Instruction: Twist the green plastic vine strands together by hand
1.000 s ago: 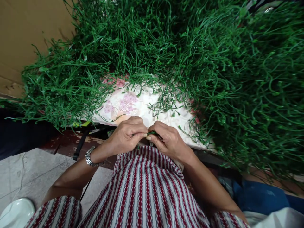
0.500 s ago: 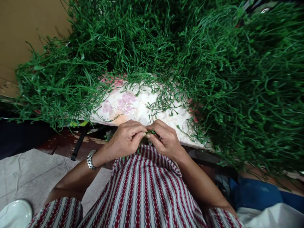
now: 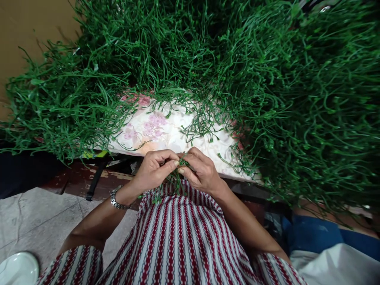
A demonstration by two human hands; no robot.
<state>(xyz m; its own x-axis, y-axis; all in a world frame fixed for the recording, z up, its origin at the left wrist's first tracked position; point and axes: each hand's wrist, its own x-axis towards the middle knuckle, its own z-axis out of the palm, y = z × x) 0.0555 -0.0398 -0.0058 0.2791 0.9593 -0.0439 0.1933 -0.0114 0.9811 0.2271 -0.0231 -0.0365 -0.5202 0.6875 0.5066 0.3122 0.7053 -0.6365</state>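
Close together at the table's front edge, my left hand (image 3: pixel 155 168) and my right hand (image 3: pixel 201 171) pinch a small bunch of green stems (image 3: pixel 169 184). The bunch hangs below the fingers over the striped garment. My left wrist has a metal watch. Beyond the hands lies a white floral cloth (image 3: pixel 172 137) with loose stems (image 3: pixel 203 124) scattered on it. A large heap of thin green stems (image 3: pixel 178 51) covers the back and right of the cloth, and another pile (image 3: pixel 65 111) lies at the left.
Cardboard (image 3: pixel 32 27) stands at the back left. A black strap (image 3: pixel 96 182) hangs from the worn wooden edge (image 3: pixel 71 180). On the floor at the lower left is a round white object (image 3: pixel 19 269). Blue fabric (image 3: pixel 314 233) and pale fabric (image 3: pixel 332 263) are at the lower right.
My fingers have shifted slightly around the bunch, and more of the hanging stems shows below my left hand. The whole view has moved a little.
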